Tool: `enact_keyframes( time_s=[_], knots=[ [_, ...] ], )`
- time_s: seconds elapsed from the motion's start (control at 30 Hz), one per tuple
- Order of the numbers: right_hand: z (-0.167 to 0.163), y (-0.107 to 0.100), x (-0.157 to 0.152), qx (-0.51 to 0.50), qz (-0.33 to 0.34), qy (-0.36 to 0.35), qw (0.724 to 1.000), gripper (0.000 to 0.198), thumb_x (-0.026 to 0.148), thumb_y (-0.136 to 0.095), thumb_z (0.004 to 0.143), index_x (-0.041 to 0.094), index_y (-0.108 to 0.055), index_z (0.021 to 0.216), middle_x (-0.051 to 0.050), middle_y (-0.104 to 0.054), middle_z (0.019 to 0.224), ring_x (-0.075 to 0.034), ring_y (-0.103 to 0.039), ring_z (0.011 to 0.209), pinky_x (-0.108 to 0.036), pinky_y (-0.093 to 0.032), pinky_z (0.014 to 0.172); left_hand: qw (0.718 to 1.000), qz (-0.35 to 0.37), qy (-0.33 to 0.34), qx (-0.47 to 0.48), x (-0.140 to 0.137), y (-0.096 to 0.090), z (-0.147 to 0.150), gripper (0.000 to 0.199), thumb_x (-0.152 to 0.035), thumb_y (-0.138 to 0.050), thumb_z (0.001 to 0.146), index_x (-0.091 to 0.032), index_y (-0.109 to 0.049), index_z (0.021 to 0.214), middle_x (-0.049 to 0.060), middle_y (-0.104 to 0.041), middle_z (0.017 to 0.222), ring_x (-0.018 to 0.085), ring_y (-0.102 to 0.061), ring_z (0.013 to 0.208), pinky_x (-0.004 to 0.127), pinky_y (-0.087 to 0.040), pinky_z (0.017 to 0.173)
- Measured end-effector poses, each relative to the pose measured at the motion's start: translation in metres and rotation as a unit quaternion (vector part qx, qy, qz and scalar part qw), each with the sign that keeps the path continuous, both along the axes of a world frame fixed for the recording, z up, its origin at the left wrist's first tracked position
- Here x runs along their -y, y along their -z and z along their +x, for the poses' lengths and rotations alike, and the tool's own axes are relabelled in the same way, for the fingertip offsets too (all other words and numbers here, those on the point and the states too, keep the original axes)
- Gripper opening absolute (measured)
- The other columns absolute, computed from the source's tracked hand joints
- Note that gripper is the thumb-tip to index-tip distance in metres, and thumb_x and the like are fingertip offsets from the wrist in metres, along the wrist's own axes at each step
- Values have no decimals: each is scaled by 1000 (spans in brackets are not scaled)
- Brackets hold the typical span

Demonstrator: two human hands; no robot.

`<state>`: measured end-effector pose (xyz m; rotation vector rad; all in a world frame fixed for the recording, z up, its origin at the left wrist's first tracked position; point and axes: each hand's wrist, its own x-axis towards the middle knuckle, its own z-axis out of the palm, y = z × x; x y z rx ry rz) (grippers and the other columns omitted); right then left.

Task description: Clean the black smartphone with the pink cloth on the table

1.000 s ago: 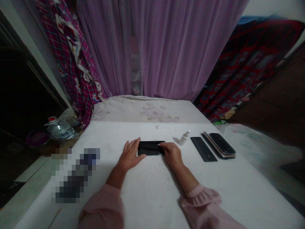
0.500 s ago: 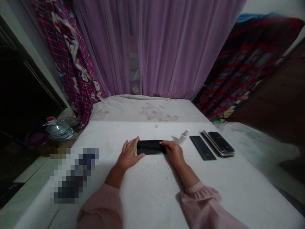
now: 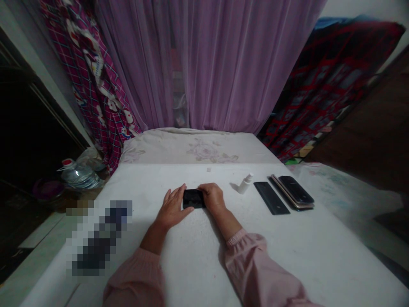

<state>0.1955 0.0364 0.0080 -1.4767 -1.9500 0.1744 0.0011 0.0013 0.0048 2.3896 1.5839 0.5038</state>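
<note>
A black smartphone (image 3: 193, 199) lies flat and sideways on the white-covered table, its dark screen facing up. My left hand (image 3: 171, 209) steadies its left end, fingers along the far edge and thumb at the near corner. Bent over the screen, my right hand (image 3: 214, 199) has its fingers pinched together and covers the phone's right part. What those fingers hold is hidden now; a small pale bit showed at their tips earlier. To the right stands a small white spray bottle (image 3: 245, 184), out of contact with either hand.
Right of the bottle lie a dark phone (image 3: 271, 198) and a stack of several phones (image 3: 295, 190). A blurred-out dark item (image 3: 102, 238) is at the table's left. A tiny pale square (image 3: 208, 169) lies farther back. Purple curtains (image 3: 230, 64) hang behind; a water jug (image 3: 79, 174) stands left.
My right hand has slid left along the smartphone's screen, from its right end toward the middle, and now covers the right part. My left hand and the phone stay in place.
</note>
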Motion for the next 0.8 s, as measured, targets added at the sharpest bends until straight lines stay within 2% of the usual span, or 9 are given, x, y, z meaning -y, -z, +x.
enact_keyframes(
  time_s=[0.1, 0.2, 0.33, 0.53, 0.67, 0.8],
  knots=[
    [-26, -5, 1, 8, -6, -34, 999, 29, 9, -56, 80, 26, -77, 88, -3, -76, 86, -20, -66, 85, -29, -49, 78, 1000, -4, -3, -4, 0, -1, 0, 80, -42, -58, 85, -20, -16, 149, 13, -38, 151, 26, -33, 141, 51, -15, 117],
    [-34, -9, 4, 18, -13, -64, 998, 27, 11, -55, 84, 26, -77, 90, -4, -76, 88, -21, -66, 87, -29, -49, 80, 1000, -5, -4, -4, 0, -2, 1, 81, -43, -58, 85, -18, -16, 149, 14, -39, 151, 26, -34, 140, 50, -15, 117],
    [-9, -7, 6, 18, -11, -67, 998, 31, 7, -54, 82, 27, -77, 90, -3, -76, 90, -21, -67, 87, -31, -50, 81, 1000, 3, -2, 3, 1, -2, 0, 80, -44, -58, 85, -19, -16, 149, 13, -43, 148, 26, -36, 139, 50, -15, 117],
    [53, 4, 8, -2, 11, 11, 1000, 37, 3, -52, 76, 27, -77, 87, -1, -77, 90, -22, -69, 85, -34, -52, 79, 1000, 0, -5, 5, 2, -4, 1, 79, -43, -58, 85, -18, -18, 148, 13, -45, 147, 26, -36, 138, 50, -15, 118],
    [55, 8, 16, -17, 29, 20, 999, 35, 4, -53, 75, 27, -76, 87, -1, -77, 90, -22, -69, 85, -36, -54, 78, 1000, 1, -6, -2, 2, -4, 1, 77, -43, -57, 86, -17, -19, 148, 14, -44, 147, 26, -36, 139, 51, -14, 118],
    [43, 11, 42, -48, 61, -39, 996, 34, 5, -52, 80, 28, -75, 90, -2, -76, 92, -19, -69, 85, -34, -55, 79, 1000, 11, -3, 3, 1, -1, 1, 78, -43, -57, 86, -20, -16, 149, 13, -45, 147, 27, -37, 138, 51, -15, 117]
  ],
)
